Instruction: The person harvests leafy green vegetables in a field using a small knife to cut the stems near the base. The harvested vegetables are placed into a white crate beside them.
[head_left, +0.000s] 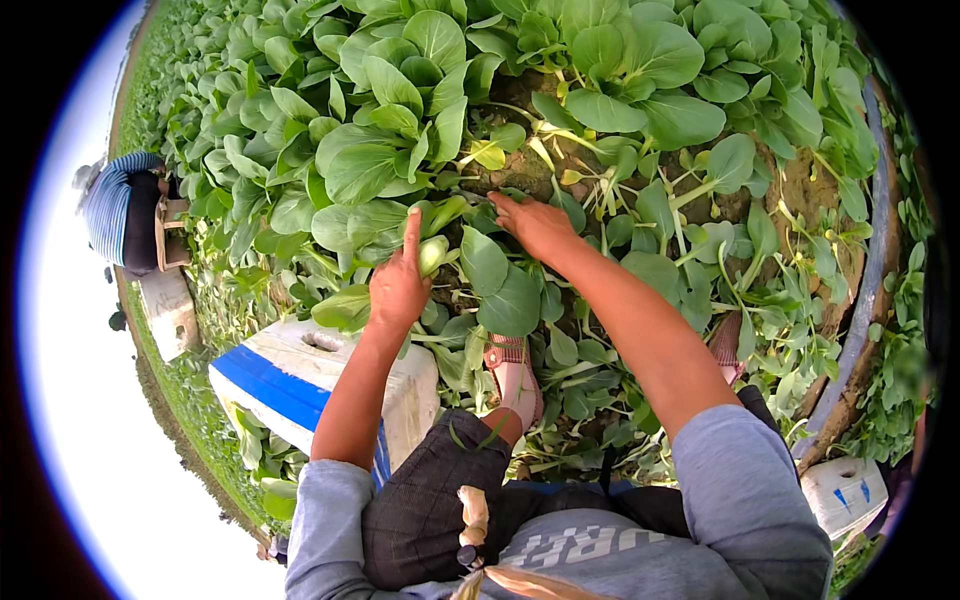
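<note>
My left hand (400, 291) is around a cut head of bok choy (433, 255), its pale base showing beside the fingers and its leaves on the other side. The index finger stretches out against a standing bok choy plant (367, 176). Low among the leaves, close to that plant's base, is my right hand (537, 227), with its index finger pointing left. A thin greyish edge shows near its fingertips; whether this is a blade is unclear. Leaves hide what the palm may hold. Loose leaves (510, 304) lie between the hands and my shoe (516, 375).
A white foam box with a blue stripe (274, 382) stands by my left arm. Another foam box (844, 491) is at lower right. Trimmed yellowing leaves (487, 155) litter the soil. A grey hose or pipe (862, 300) curves along the right. Far left, a person bends (124, 210) near a stool (172, 232).
</note>
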